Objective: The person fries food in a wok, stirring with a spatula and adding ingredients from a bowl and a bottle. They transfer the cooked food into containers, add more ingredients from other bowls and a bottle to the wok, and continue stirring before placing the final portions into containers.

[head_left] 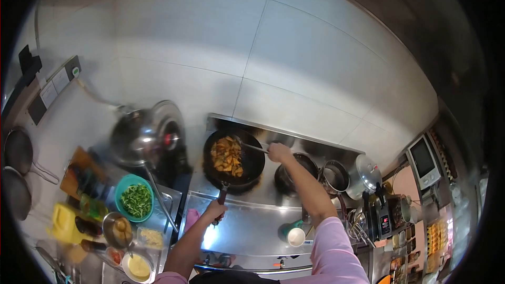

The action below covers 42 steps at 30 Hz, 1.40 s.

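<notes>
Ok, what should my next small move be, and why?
Probably nudge some food toward the bare right side of the pan with the utensil: the food lies bunched left of centre, your right hand holds the utensil with its far end in the pan, and your left hand grips the handle.

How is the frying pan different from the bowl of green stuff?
The frying pan is black; the bowl is teal. The pan holds orange-brown pieces; the bowl holds cut greens. The pan's handle is in the left hand; no hand touches the bowl. Both look round.
</notes>
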Tool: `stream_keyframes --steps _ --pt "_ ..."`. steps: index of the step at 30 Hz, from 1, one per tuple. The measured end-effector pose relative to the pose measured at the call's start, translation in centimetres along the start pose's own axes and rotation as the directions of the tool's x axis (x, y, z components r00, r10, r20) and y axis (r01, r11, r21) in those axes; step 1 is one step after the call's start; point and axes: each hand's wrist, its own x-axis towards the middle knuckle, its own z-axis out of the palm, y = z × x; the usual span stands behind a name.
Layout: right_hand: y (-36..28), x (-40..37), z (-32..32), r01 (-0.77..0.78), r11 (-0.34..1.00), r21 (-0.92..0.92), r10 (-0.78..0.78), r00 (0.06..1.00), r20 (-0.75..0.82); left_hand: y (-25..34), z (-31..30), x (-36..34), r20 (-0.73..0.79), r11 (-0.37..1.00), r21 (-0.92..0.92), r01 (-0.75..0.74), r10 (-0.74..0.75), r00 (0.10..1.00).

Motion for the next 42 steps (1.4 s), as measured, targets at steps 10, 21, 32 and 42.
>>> stream_keyframes --steps 10,21,32,42 --pt "-4.7 -14.6 -4.6 0.23 0.952 -0.2 -0.232 0.973 0.014 -10.6 -1.5 -3.9 -0.392 0.916 -0.213 -0.34 0.239 0.888" --pt "-7.5 -16.9 -0.5 0.094 0.982 -0.164 -0.058 0.976 0.209 -22.2 5.7 -14.2 0.267 0.701 0.663 -0.265 0.109 0.957" --pt "1.6 -9.7 -10.9 -0.208 0.965 0.157 0.116 0.883 0.456 -25.4 5.2 -10.2 0.449 0.37 0.847 -0.382 -0.11 0.887" --pt "6.0 -4.4 5.9 -0.356 0.643 0.678 0.075 0.91 0.407 -19.4 3.3 -10.4 0.396 0.433 0.812 -0.391 0.083 0.914"
